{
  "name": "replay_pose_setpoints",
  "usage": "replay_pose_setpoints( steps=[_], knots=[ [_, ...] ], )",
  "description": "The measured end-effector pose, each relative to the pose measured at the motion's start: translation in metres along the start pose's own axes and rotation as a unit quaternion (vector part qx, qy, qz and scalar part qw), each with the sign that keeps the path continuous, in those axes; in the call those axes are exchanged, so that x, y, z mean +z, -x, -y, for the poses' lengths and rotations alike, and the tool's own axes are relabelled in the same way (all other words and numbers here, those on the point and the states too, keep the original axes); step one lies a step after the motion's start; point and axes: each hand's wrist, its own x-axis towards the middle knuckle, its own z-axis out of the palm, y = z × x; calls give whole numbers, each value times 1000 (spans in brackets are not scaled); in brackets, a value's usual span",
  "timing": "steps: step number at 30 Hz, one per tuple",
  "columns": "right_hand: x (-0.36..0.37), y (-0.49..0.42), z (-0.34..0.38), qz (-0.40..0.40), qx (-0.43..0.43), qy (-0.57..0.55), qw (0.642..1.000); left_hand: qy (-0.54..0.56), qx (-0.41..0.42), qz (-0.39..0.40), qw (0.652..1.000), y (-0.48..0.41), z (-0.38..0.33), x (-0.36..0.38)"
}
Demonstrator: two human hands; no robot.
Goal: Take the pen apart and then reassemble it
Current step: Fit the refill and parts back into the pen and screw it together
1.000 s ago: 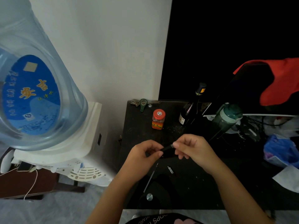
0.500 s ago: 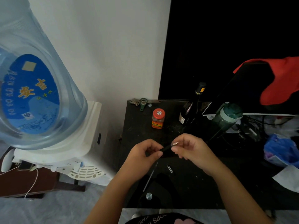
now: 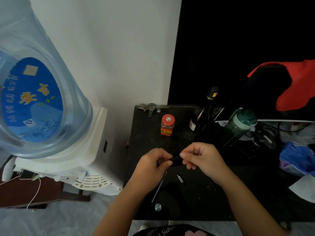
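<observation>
Above the dark table (image 3: pixel 196 198), both my hands pinch a short black pen barrel (image 3: pixel 175 158). My left hand (image 3: pixel 151 165) grips its left end and my right hand (image 3: pixel 201 157) closes its fingertips over the right end. On the table below lie a thin pen refill (image 3: pixel 159 187), slanted, and a small silver pen piece (image 3: pixel 180 178). Most of the barrel is hidden by my fingers.
An orange jar with a red lid (image 3: pixel 167 125), a dark wine bottle (image 3: pixel 201 114) and a green flask (image 3: pixel 238 126) stand behind my hands. A wrench (image 3: pixel 150 107) lies at the far edge. A water dispenser (image 3: pixel 51 116) stands left. Clutter and a blue bag (image 3: pixel 296 159) fill the right.
My right fingertips have closed over the barrel's right end, covering the silver tip that showed half a second ago. My left hand has stayed in place.
</observation>
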Motion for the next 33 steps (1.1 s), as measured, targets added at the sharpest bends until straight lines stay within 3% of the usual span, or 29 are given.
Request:
replay_pose_setpoints(
  steps=[8,17,24,33],
  knots=[
    [-9,3,7,12,-47,15,999,64,-40,36,996,-2,1,-4],
    [0,2,-1,-15,-5,-5,1000,-60,43,-33,997,2,0,3],
    [-9,5,3,43,-48,20,998,96,-51,86,990,1,-1,-5],
    [-13,3,3,71,-36,4,997,116,-80,158,977,2,-10,-11]
  ],
)
